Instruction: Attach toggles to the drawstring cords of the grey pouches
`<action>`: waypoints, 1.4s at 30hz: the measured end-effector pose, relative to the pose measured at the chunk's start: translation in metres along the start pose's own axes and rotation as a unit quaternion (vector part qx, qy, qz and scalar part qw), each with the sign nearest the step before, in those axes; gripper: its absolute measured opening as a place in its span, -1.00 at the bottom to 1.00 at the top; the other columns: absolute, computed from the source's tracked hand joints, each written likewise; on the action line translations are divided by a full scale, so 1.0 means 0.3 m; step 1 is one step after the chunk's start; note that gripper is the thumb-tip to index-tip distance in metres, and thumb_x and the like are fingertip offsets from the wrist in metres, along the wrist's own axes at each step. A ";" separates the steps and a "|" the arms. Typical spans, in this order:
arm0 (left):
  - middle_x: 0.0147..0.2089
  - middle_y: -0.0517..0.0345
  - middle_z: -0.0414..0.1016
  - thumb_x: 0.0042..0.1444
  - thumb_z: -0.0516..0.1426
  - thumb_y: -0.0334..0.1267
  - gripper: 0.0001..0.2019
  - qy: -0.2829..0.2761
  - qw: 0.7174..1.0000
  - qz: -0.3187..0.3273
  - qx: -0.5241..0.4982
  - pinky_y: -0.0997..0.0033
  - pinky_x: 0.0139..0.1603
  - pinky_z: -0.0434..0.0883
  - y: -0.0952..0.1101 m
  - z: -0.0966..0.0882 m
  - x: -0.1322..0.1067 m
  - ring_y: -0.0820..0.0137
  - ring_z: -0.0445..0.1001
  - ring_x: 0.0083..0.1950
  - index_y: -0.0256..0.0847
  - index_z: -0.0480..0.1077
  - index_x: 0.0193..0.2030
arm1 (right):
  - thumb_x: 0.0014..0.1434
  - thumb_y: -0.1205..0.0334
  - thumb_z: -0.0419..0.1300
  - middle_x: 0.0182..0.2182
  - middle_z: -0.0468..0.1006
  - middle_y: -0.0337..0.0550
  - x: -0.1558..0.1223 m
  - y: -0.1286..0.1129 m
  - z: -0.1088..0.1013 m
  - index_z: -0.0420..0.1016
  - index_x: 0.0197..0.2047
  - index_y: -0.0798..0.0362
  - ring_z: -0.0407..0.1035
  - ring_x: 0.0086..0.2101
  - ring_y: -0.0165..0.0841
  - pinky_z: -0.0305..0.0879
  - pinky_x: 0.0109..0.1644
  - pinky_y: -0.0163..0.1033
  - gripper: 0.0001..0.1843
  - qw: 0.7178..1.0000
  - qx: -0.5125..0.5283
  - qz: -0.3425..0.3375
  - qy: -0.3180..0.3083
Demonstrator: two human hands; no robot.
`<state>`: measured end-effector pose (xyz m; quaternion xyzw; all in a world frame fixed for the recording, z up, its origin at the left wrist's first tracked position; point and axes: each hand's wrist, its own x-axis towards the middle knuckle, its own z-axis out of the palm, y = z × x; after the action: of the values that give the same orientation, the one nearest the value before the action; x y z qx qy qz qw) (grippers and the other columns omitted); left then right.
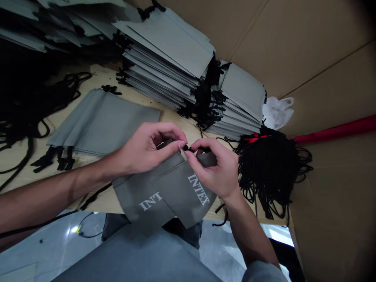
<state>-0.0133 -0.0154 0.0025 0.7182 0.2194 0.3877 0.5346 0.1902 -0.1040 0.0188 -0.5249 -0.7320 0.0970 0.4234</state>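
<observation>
Grey fabric pouches (167, 184) with white lettering, one reading "INTEX", hang over the table's front edge below my hands. My left hand (152, 147) is closed in a pinch, thumb against fingertips, on a short black cord (188, 148) at the pouch's top edge. From the other side, my right hand (216, 166) pinches the same cord, with its thumb near a small pale corner of fabric. The fingertips of both hands almost meet, and they partly hide the cord. More grey pouches (114, 117) with black cord ends lie flat beside my left hand.
Two tall stacks of grey pouches (173, 43) (242, 88) stand at the back. On the right lies a heap of black cords (267, 168), near a clear plastic bag (277, 111) and a red strip (337, 129). Loose black cords (32, 105) cover the left. Cardboard (331, 70) walls the right side.
</observation>
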 end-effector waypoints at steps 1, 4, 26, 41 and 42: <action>-0.17 0.10 0.73 0.31 0.36 -0.27 -0.89 0.003 1.000 -0.001 -0.003 0.60 -0.11 0.57 0.000 0.002 0.001 0.46 0.67 -0.16 -0.24 0.62 -0.10 | 0.31 0.31 0.40 -0.22 0.67 -0.21 0.000 0.001 0.003 0.56 -0.08 -0.08 0.53 -0.26 -0.29 0.52 -0.09 -0.11 -0.84 1.000 -0.007 0.000 0.013; -0.16 0.08 0.74 0.26 0.40 -0.27 -0.86 0.014 1.000 -0.008 -0.003 0.58 -0.09 0.60 0.006 0.004 0.002 0.44 0.70 -0.14 -0.25 0.61 -0.10 | 0.32 0.33 0.38 -0.21 0.64 -0.18 0.002 0.004 0.007 0.56 -0.09 -0.08 0.51 -0.24 -0.26 0.52 -0.09 -0.08 -0.85 0.999 -0.019 -0.007 0.028; -0.17 0.11 0.76 0.27 0.36 -0.29 -0.92 -0.007 0.997 0.043 0.063 0.49 -0.07 0.62 0.013 -0.018 0.002 0.40 0.70 -0.16 -0.17 0.66 -0.12 | 0.27 0.39 0.37 -0.20 0.73 -0.24 0.002 0.001 0.008 0.66 -0.10 -0.07 0.61 -0.19 -0.28 0.55 0.00 -0.09 -0.82 0.998 0.042 0.037 -0.002; -0.48 0.32 0.61 0.27 0.26 -0.41 -0.93 -0.051 0.919 0.249 0.302 0.51 -0.45 0.34 0.009 -0.054 -0.005 0.57 0.41 -0.58 -0.18 0.60 -0.20 | 0.23 0.41 0.34 -0.20 0.73 -0.27 -0.004 0.005 0.015 0.65 -0.11 -0.04 0.62 -0.19 -0.34 0.55 0.01 -0.18 -0.80 0.992 0.078 0.089 -0.051; -0.50 0.33 0.59 0.26 0.26 -0.40 -0.92 -0.058 0.920 0.242 0.302 0.49 -0.46 0.33 0.011 -0.056 -0.006 0.56 0.38 -0.59 -0.17 0.60 -0.21 | 0.22 0.41 0.34 -0.20 0.73 -0.27 -0.003 0.006 0.014 0.65 -0.11 -0.05 0.62 -0.19 -0.34 0.55 0.00 -0.18 -0.80 0.992 0.077 0.085 -0.057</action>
<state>-0.0280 -0.0078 0.0071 0.8978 0.1143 0.3784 0.1940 0.1884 -0.1026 0.0148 -0.5445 -0.6980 0.2183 0.4107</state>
